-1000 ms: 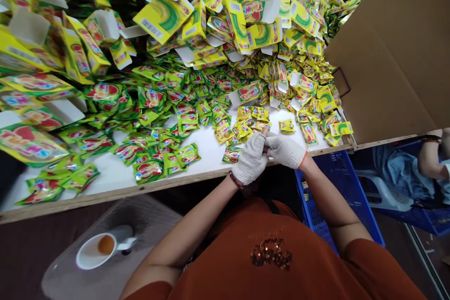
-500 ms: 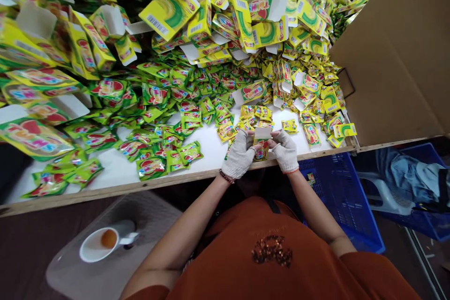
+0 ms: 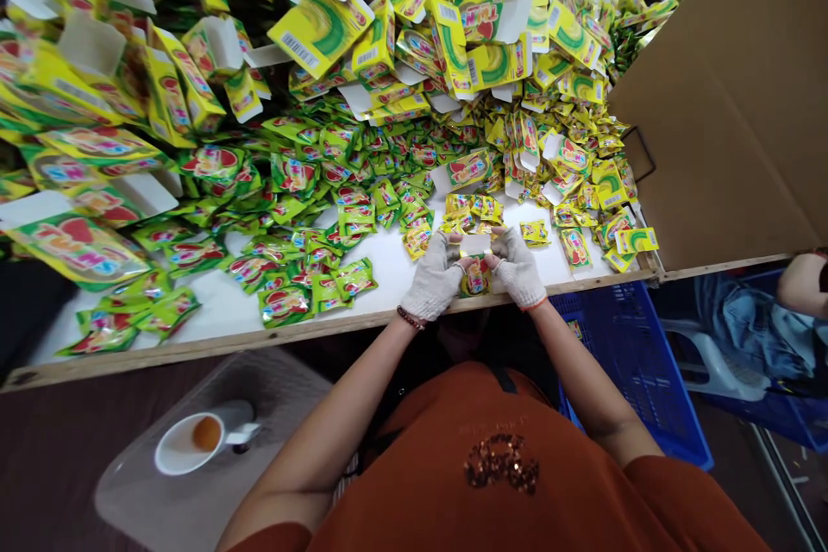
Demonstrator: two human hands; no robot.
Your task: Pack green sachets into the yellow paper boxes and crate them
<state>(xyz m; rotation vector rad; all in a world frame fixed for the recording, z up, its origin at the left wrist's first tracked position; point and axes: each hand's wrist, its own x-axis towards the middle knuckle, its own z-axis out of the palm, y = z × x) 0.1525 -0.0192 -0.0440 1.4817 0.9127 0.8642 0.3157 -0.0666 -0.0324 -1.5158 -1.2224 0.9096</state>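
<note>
Between my two gloved hands, at the table's front edge, is a small printed carton (image 3: 477, 276) with its white flap (image 3: 475, 246) raised at the top. My left hand (image 3: 435, 278) grips its left side, the thumb on the front. On the opposite side, my right hand (image 3: 517, 269) closes on it with the thumb near the flap's base. Just beyond the hands lie small yellow sachets (image 3: 486, 208). Green sachets (image 3: 354, 278) rest to the left on the white tabletop (image 3: 388, 276). What is inside the carton cannot be seen.
Open yellow cartons (image 3: 323, 30) are heaped at the back. A cardboard panel (image 3: 718, 121) stands at the right. Below the edge are a blue crate (image 3: 647, 371) and, at the left, a white mug (image 3: 187, 444) on a stool (image 3: 278, 379). Another person's arm (image 3: 802, 285) shows far right.
My fingers have shifted on the carton, the thumbs coming closer to its flap, which now stands lower. The view has moved slightly, and another person's arm has appeared at the right.
</note>
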